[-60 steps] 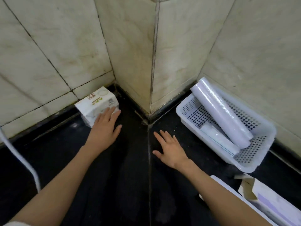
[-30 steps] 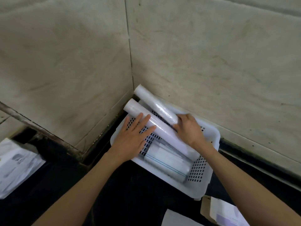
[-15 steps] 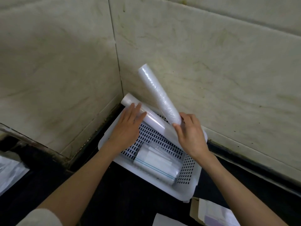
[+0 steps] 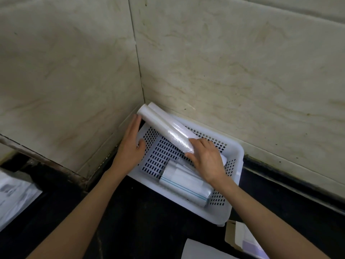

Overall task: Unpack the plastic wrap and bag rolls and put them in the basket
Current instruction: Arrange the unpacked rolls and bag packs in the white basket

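Observation:
A white perforated basket (image 4: 234,182) sits on the dark counter in the wall corner. Two long white plastic wrap rolls lie side by side across it, their far ends sticking out over the back left corner. My right hand (image 4: 207,159) grips the near end of the front wrap roll (image 4: 166,128); the second wrap roll (image 4: 158,110) lies behind it, mostly hidden. A shorter bag roll (image 4: 183,181) with a blue line lies in the basket's near part. My left hand (image 4: 130,146) holds the basket's left rim, thumb inside.
Marble wall tiles close in the corner behind and left of the basket. An opened cardboard box (image 4: 244,240) and a white sheet (image 4: 203,250) lie at the bottom right. A white package (image 4: 13,193) sits at the left edge on the dark counter.
My right hand has lowered the raised wrap roll flat beside the other roll. My left hand has slid off the roll onto the basket's left rim.

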{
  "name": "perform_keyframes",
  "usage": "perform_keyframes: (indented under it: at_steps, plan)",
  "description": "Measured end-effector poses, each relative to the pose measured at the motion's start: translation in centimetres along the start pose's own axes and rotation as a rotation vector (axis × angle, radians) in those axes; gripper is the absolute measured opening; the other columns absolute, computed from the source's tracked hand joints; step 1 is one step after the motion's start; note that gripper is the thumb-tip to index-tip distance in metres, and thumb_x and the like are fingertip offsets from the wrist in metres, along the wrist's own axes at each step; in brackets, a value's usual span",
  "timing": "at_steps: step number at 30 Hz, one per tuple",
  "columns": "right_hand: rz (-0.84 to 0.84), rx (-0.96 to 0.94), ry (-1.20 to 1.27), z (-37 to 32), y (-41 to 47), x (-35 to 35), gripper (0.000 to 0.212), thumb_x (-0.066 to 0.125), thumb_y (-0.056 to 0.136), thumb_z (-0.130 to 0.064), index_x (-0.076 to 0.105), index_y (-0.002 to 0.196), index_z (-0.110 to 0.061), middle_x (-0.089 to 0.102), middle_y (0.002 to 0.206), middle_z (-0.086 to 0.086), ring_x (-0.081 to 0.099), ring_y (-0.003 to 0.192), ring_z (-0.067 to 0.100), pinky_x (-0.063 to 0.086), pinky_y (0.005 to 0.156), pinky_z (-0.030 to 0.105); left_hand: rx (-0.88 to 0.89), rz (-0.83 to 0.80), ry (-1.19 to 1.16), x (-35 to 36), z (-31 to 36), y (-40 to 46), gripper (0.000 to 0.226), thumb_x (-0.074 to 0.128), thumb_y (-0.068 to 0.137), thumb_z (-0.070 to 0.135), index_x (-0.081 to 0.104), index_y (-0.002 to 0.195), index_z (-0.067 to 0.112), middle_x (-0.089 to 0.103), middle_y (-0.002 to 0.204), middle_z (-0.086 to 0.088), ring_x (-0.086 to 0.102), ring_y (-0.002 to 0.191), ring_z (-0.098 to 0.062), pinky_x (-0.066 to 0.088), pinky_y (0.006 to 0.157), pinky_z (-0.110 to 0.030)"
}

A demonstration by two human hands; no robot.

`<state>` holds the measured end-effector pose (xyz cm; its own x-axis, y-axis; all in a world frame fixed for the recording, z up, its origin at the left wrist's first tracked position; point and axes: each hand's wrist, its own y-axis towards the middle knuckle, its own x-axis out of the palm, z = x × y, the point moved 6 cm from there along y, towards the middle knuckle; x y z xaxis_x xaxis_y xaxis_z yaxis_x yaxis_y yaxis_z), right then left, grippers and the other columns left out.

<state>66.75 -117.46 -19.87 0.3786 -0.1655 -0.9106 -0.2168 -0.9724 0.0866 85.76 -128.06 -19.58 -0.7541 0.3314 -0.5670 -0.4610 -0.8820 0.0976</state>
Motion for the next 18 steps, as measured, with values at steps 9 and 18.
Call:
perform_keyframes:
  at_steps: [9,18]
  plan:
    - [-0.092,-0.122,-0.161,-0.3,-0.4,1.4,0.038,0.051,0.091,-0.022,0.045,0.129,-0.015,0.055,0.105,0.012,0.050,0.090,0.024,0.049,0.074,0.035,-0.046,0.039,0.193,0.5,0.1,-2.0,0.053,0.045,0.091,0.003,0.033,0.142,0.012,0.021,0.152,-0.012,0.022,0.140,-0.023,0.024,0.115,-0.039]
    - [-0.022,0.039,0.040,0.3,-2.8,-0.1,0.037,0.055,0.090,-0.016,0.052,0.126,-0.008,0.056,0.112,0.015,0.054,0.101,0.030,0.047,0.086,0.041,0.239,-0.423,0.389,6.4,2.6,-3.4,0.027,0.053,0.091,0.015,0.062,0.117,0.012,0.057,0.119,-0.005,0.047,0.112,-0.019,0.038,0.097,-0.031]
